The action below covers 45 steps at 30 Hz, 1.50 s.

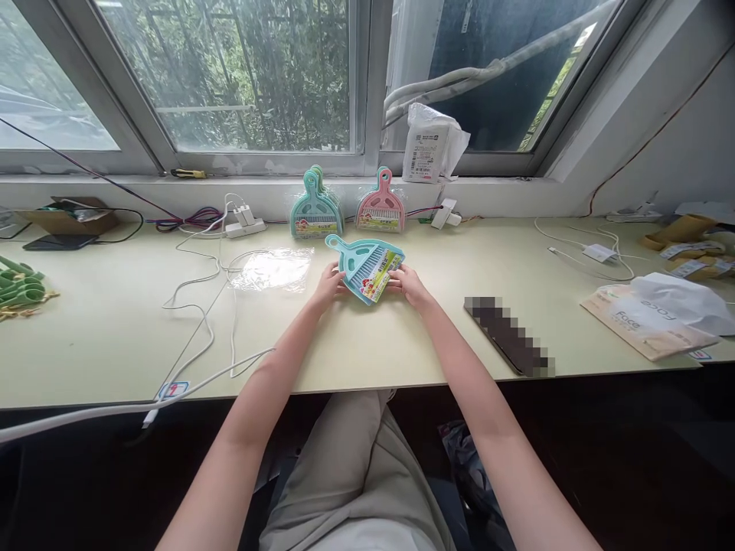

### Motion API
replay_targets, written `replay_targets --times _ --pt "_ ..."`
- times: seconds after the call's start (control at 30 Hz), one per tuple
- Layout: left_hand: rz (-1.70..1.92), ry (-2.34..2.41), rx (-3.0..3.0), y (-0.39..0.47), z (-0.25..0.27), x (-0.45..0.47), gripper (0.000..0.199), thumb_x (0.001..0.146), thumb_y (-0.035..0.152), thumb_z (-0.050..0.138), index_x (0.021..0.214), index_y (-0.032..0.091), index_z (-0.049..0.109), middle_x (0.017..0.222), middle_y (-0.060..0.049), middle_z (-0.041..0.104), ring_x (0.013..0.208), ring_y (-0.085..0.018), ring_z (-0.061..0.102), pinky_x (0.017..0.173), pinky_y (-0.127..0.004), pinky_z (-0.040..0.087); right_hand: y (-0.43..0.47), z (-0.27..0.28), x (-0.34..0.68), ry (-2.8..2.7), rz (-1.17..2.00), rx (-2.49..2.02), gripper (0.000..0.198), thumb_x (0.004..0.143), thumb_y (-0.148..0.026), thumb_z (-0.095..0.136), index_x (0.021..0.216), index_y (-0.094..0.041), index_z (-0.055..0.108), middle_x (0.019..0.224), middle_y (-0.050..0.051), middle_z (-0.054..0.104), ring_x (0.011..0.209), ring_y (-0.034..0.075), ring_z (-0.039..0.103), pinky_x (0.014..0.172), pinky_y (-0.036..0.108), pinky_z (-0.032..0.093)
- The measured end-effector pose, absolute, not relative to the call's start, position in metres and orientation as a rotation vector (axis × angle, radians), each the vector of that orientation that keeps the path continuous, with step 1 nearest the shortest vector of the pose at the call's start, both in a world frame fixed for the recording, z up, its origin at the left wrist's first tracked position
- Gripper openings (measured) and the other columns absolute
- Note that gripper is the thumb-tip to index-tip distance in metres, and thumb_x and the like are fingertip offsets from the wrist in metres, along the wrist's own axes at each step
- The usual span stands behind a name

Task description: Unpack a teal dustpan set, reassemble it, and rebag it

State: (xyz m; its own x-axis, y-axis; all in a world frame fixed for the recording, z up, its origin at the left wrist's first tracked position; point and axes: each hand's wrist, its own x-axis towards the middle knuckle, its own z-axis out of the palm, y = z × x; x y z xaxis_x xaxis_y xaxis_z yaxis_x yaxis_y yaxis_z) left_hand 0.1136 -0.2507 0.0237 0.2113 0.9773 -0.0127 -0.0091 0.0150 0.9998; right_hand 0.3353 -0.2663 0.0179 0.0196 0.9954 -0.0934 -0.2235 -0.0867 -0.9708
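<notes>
- Head view: both forearms stretch straight forward over the table (115, 337), and the hands meet at one small thing.
- The left hand (328, 285) grips the left edge of the teal dustpan set (367, 268), fingers curled onto it.
- The right hand (409, 285) pinches its right edge.
- The dustpan set lies tilted at the table's middle, handle pointing up-left, a colourful label across its lower part.
- Behind it, against the wall, a teal stack (315, 208) and a pink dustpan set (380, 205) stand upright; a clear plastic bag (272, 269) lies just left.

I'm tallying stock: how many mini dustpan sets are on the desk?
3 at least: a teal set held between both hands, a teal one and a pink one leaning against the wall. More may be stacked behind the leaning teal one.
</notes>
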Motion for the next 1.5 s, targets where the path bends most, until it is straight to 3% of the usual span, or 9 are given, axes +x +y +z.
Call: replay_targets --times 0.23,0.4,0.57,0.67,0.87,0.97,1.1,1.27,1.5 --pt "1.196 1.229 1.217 -0.233 0.015 0.103 0.035 0.084 0.025 0.044 0.118 0.020 0.051 0.097 -0.005 0.058 0.073 -0.014 0.060 0.056 -0.025 0.054 -0.267 0.016 0.339 -1.223 1.381 -1.349 0.007 0.077 -0.017 0.068 0.081 -0.012 0.070 0.068 0.007 0.073 0.056 0.015 0.069 0.050 0.021 0.057" --pt "1.206 1.217 1.228 -0.226 0.010 0.096 0.038 0.086 0.029 0.043 0.123 0.020 0.050 0.095 -0.005 0.058 0.071 -0.014 0.061 0.057 -0.027 0.055 -0.262 0.017 0.360 -1.086 1.288 -1.272 0.009 0.077 -0.020 0.070 0.082 -0.013 0.069 0.073 0.008 0.074 0.050 0.014 0.068 0.040 0.019 0.053" --pt "1.195 1.219 1.255 -0.229 0.012 0.098 0.040 0.089 0.029 0.042 0.127 0.019 0.048 0.098 -0.006 0.058 0.071 -0.013 0.059 0.056 -0.023 0.053 -0.255 0.015 0.390 -0.456 0.993 -1.156 0.012 0.091 -0.015 0.048 0.090 -0.015 0.060 0.080 0.005 0.074 0.062 0.010 0.070 0.058 0.018 0.058" --pt "1.185 1.187 1.292 -0.232 0.014 0.102 0.041 0.089 0.030 0.042 0.128 0.019 0.048 0.099 -0.006 0.057 0.073 -0.013 0.058 0.055 -0.022 0.052 -0.255 0.014 0.402 -0.348 1.018 -1.152 0.014 0.094 -0.016 0.043 0.094 -0.017 0.057 0.092 0.007 0.073 0.069 0.011 0.071 0.061 0.022 0.060" --pt "1.162 1.108 1.414 -0.237 0.014 0.108 0.043 0.088 0.035 0.044 0.126 0.017 0.052 0.100 -0.008 0.059 0.075 -0.014 0.058 0.051 -0.021 0.049 -0.263 0.015 0.381 -0.747 1.050 -1.258 0.014 0.091 -0.024 0.049 0.089 -0.017 0.061 0.087 0.006 0.073 0.064 0.012 0.068 0.062 0.024 0.055" --pt "1.127 1.057 1.516 -0.240 0.013 0.112 0.045 0.087 0.038 0.046 0.125 0.015 0.054 0.101 -0.009 0.061 0.076 -0.015 0.059 0.051 -0.020 0.047 -0.269 0.018 0.355 -1.109 0.610 -1.473 0.022 0.091 -0.033 0.047 0.089 -0.019 0.065 0.082 0.003 0.071 0.060 0.012 0.063 0.067 0.027 0.051" --pt "1.036 0.987 1.693 -0.247 0.012 0.119 0.048 0.086 0.045 0.047 0.123 0.016 0.060 0.099 -0.008 0.065 0.077 -0.017 0.060 0.053 -0.021 0.045 -0.280 0.020 0.325 -1.618 0.104 -1.505 0.024 0.092 -0.036 0.048 0.094 -0.022 0.067 0.100 0.008 0.067 0.096 0.022 0.060 0.081 0.031 0.046" --pt "0.939 0.985 1.930 -0.249 0.012 0.122 0.046 0.085 0.044 0.047 0.112 0.014 0.069 0.096 -0.006 0.070 0.086 -0.021 0.061 0.069 -0.027 0.047 -0.284 0.020 0.311 -1.872 0.147 -1.491 0.019 0.093 -0.031 0.047 0.098 -0.022 0.063 0.092 0.008 0.064 0.095 0.024 0.056 0.082 0.034 0.044" --pt "0.933 1.004 1.940 -0.247 0.011 0.118 0.047 0.085 0.042 0.046 0.117 0.014 0.066 0.101 -0.006 0.070 0.088 -0.022 0.062 0.073 -0.028 0.047 -0.281 0.019 0.309 -1.808 0.140 -1.549 0.030 0.094 -0.029 0.043 0.069 -0.021 0.060 0.084 0.010 0.060 0.091 0.023 0.054 0.086 0.035 0.041"
